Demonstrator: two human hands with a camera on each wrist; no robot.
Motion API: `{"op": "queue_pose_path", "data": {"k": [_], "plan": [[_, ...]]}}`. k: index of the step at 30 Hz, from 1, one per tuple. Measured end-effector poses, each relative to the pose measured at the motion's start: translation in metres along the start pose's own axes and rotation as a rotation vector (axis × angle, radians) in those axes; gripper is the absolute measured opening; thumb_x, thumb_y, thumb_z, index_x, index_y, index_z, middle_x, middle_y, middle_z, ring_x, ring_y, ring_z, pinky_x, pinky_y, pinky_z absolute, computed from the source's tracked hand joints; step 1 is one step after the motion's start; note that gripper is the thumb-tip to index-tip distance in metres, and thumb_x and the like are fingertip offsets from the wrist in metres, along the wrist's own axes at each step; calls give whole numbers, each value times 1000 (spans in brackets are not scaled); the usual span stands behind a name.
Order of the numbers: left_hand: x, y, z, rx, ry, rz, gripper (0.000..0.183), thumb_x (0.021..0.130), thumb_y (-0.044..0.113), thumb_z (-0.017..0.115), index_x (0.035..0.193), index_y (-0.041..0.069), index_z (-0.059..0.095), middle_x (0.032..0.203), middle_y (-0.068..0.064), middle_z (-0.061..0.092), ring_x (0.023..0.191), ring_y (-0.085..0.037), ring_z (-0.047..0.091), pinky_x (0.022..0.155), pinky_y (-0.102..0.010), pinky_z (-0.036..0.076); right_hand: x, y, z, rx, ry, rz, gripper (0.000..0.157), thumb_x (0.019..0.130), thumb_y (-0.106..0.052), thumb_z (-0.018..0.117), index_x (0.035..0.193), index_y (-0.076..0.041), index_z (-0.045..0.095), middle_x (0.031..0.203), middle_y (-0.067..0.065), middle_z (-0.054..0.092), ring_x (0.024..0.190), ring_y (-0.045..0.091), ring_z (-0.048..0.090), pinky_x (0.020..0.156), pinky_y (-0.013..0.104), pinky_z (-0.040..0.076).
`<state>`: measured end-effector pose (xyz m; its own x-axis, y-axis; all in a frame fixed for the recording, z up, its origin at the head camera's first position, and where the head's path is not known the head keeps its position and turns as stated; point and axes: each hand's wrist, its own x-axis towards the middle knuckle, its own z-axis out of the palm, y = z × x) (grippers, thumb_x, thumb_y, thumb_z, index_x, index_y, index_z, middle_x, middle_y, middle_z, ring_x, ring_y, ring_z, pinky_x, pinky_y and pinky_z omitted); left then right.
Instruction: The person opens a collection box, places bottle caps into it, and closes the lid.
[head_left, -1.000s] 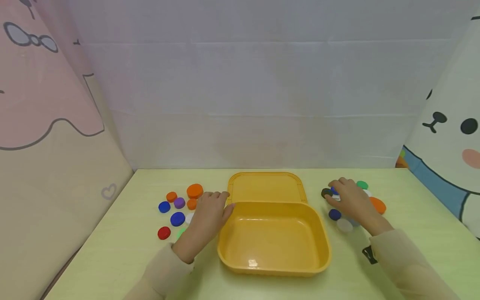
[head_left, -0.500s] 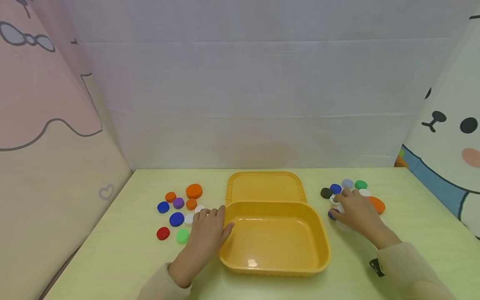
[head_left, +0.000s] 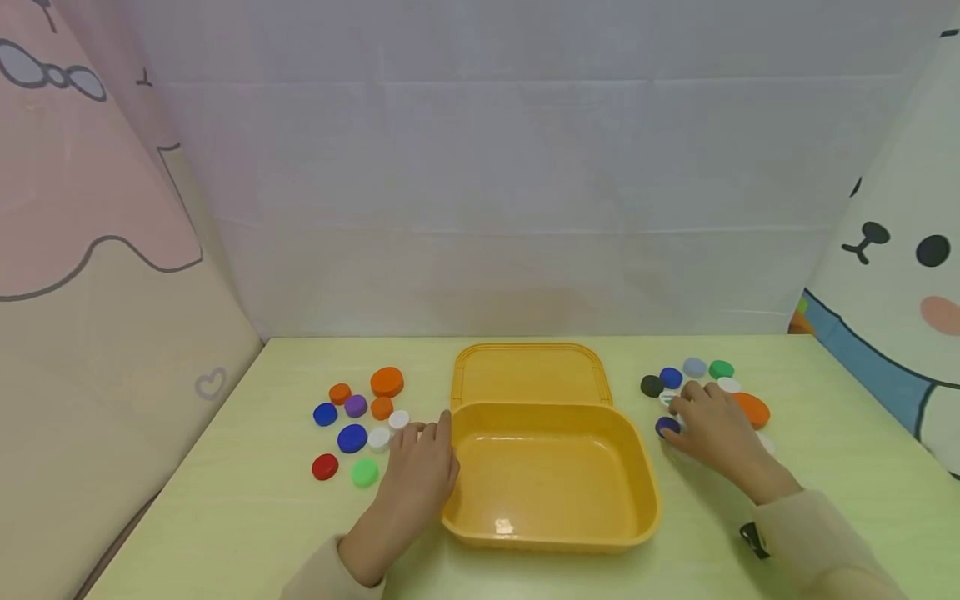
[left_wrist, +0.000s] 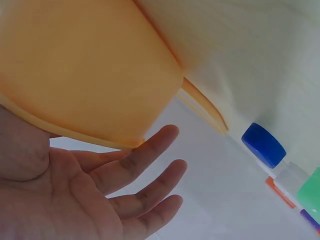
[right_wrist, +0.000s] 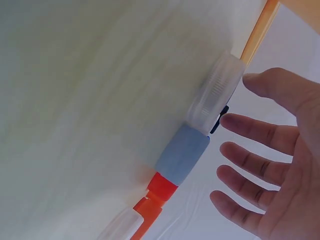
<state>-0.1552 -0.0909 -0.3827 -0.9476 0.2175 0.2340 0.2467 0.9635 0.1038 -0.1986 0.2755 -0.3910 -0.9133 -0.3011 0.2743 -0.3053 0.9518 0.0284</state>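
Note:
My left hand (head_left: pixel 420 467) lies at the left rim of the yellow box (head_left: pixel 555 537). In the left wrist view its fingers (left_wrist: pixel 145 192) are loosely extended past the rim, and part of the thumb is hidden behind the box. My right hand (head_left: pixel 716 429) hovers low over the right group of bottle caps, fingers (right_wrist: pixel 255 157) spread and slightly bent with nothing gripped. Near its fingertips are a dark blue cap (head_left: pixel 667 427) and a white printed cap (head_left: pixel 668 401). In the right wrist view, a clear cap (right_wrist: pixel 215 95) and a grey-blue cap (right_wrist: pixel 182 155) show. Some caps are hidden beneath this hand.
Behind the box lies its yellow lid (head_left: pixel 532 373). Several caps are spread at left, including a red cap (head_left: pixel 325 467) and a light green cap (head_left: pixel 364 473). An orange cap (head_left: pixel 752 410) is at right. A black object (head_left: pixel 753 540) is by the right sleeve.
My right hand has drawn back toward me, uncovering the blue and pale caps behind it. My left hand has shifted down along the box's left rim, its thumb drawn in.

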Motion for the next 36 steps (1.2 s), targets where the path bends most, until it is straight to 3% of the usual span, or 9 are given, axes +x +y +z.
{"op": "queue_pose_path", "data": {"k": [9, 20, 36], "plan": [[-4, -1, 3, -6, 9, 5, 46, 86, 15, 53, 128, -2, 45, 101, -15, 62, 102, -32, 51, 94, -46, 37, 1, 1, 2, -8, -32, -1, 28, 71, -31, 74, 79, -5, 66, 84, 12, 54, 74, 27, 44, 67, 39, 39], [-4, -4, 6, -60, -36, 5, 50, 88, 16, 48, 134, -2, 38, 107, -16, 61, 108, -33, 49, 96, -47, 36, 3, -3, 1, 22, -83, 17, 27, 72, -30, 73, 78, -6, 63, 85, 10, 52, 75, 27, 40, 65, 36, 32], [-4, -4, 10, -73, -53, 7, 51, 90, 17, 46, 137, -1, 36, 107, -15, 61, 109, -33, 48, 96, -47, 35, 8, -5, -5, 13, -89, 8, 32, 73, -31, 73, 88, -3, 65, 90, 13, 57, 76, 26, 46, 65, 38, 43]]}}
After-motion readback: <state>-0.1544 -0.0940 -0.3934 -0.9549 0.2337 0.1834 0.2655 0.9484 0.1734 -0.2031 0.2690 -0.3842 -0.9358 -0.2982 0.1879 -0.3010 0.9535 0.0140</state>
